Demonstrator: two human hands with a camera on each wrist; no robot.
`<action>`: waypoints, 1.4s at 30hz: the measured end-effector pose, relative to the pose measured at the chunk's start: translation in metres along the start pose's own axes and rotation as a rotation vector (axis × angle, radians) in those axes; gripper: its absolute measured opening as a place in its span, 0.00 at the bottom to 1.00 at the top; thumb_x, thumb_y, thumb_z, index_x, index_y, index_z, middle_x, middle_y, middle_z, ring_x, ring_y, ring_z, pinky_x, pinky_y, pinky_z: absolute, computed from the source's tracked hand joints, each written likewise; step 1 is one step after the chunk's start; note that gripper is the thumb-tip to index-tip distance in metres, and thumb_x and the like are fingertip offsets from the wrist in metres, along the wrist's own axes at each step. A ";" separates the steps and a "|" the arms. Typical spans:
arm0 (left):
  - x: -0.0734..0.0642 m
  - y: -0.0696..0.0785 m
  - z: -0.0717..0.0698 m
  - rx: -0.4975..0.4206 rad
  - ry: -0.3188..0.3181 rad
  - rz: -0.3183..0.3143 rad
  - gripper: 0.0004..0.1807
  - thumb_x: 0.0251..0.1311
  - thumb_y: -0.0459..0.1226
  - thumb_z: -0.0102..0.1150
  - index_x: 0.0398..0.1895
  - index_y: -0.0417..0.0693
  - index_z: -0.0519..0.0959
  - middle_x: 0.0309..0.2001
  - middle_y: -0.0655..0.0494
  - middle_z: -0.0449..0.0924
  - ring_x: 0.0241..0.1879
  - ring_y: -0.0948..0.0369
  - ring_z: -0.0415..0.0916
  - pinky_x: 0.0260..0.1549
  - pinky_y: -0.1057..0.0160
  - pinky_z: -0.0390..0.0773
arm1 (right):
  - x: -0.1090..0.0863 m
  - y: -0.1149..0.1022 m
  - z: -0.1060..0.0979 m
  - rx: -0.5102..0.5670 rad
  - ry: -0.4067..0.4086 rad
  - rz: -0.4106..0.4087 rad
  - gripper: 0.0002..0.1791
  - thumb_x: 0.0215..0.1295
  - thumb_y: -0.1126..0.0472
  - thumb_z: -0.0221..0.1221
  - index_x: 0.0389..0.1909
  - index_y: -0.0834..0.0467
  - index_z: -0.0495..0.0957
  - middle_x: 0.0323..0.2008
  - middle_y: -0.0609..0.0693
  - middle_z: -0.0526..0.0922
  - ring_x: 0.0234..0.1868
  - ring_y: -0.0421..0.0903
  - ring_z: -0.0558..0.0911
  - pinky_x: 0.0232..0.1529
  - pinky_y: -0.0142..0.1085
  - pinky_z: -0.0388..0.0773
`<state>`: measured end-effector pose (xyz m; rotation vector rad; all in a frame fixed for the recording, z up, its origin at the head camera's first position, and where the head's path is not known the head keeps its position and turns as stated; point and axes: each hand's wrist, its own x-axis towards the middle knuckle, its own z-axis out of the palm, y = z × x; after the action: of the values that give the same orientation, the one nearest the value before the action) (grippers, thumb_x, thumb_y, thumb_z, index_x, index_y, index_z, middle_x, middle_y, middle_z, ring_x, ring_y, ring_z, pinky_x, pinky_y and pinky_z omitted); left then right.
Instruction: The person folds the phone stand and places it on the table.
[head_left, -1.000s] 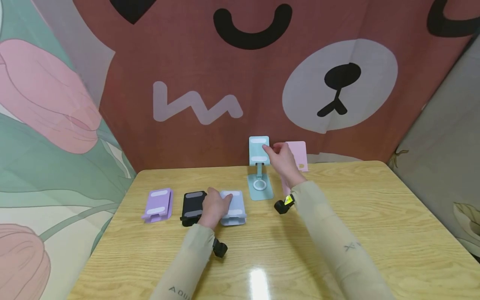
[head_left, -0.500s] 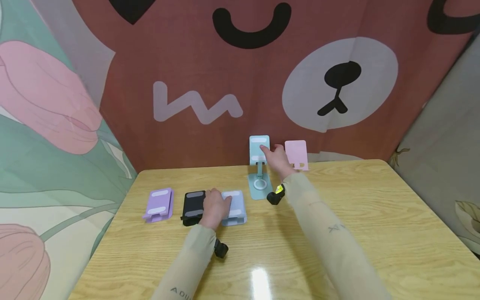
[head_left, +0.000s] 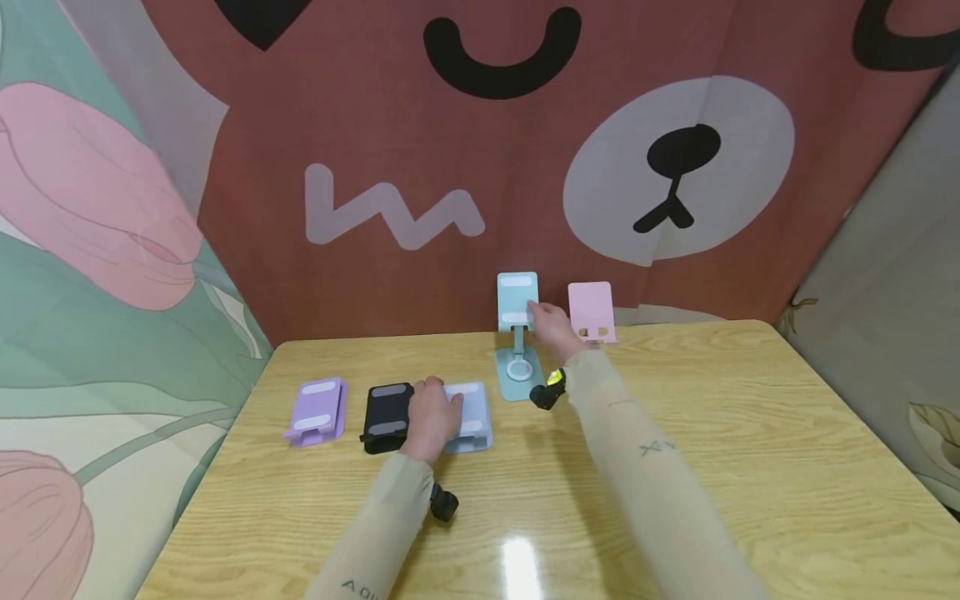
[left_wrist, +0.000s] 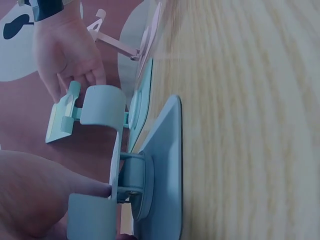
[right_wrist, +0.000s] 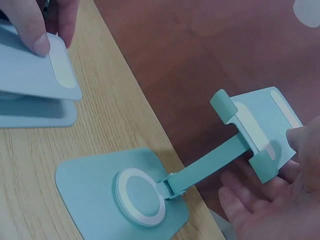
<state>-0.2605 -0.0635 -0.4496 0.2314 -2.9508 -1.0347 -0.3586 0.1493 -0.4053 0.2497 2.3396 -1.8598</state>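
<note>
A teal phone stand (head_left: 517, 292) stands unfolded near the table's back edge, arm raised above its base. My right hand (head_left: 557, 327) pinches the right edge of its plate, thumb in front and fingers behind in the right wrist view. To its left, nearer me, a folded light blue phone stand (head_left: 474, 412) lies on the table. My left hand (head_left: 433, 414) grips its left edge, with the thumb (right_wrist: 41, 46) on the top plate. The hand hides part of that stand and the right side of a folded black phone stand (head_left: 384, 408).
At the far left lies a folded purple phone stand (head_left: 315, 406). An unfolded pink phone stand (head_left: 591, 308) stands right of the teal one, its lower part behind my right arm. A patterned cloth (head_left: 420, 283) hangs behind the wooden table (head_left: 675, 400).
My right hand has shifted left and down along the teal stand's plate, towards its lower right edge. More of the pink stand shows. The left hand has barely moved.
</note>
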 end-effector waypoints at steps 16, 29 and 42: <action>-0.009 0.007 0.001 -0.192 0.132 0.065 0.34 0.71 0.52 0.57 0.67 0.35 0.69 0.56 0.41 0.73 0.55 0.46 0.71 0.54 0.48 0.72 | -0.009 -0.005 0.010 0.097 0.187 -0.151 0.26 0.83 0.51 0.42 0.68 0.65 0.70 0.63 0.62 0.73 0.62 0.55 0.72 0.62 0.46 0.70; -0.016 0.013 0.001 -0.320 0.226 0.105 0.29 0.72 0.53 0.56 0.62 0.39 0.75 0.54 0.44 0.78 0.52 0.46 0.74 0.53 0.47 0.71 | -0.032 -0.043 0.007 0.150 0.249 -0.269 0.22 0.82 0.49 0.43 0.53 0.63 0.76 0.44 0.55 0.74 0.48 0.49 0.73 0.54 0.44 0.71; -0.017 0.031 -0.004 -0.443 0.216 0.194 0.25 0.76 0.50 0.53 0.61 0.38 0.75 0.52 0.45 0.78 0.54 0.48 0.73 0.56 0.49 0.70 | -0.055 -0.068 0.005 0.203 0.191 -0.306 0.25 0.80 0.49 0.50 0.65 0.63 0.74 0.56 0.57 0.79 0.55 0.49 0.76 0.61 0.46 0.72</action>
<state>-0.2474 -0.0392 -0.4262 0.0453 -2.4196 -1.4822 -0.3194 0.1274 -0.3296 0.0986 2.4241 -2.3175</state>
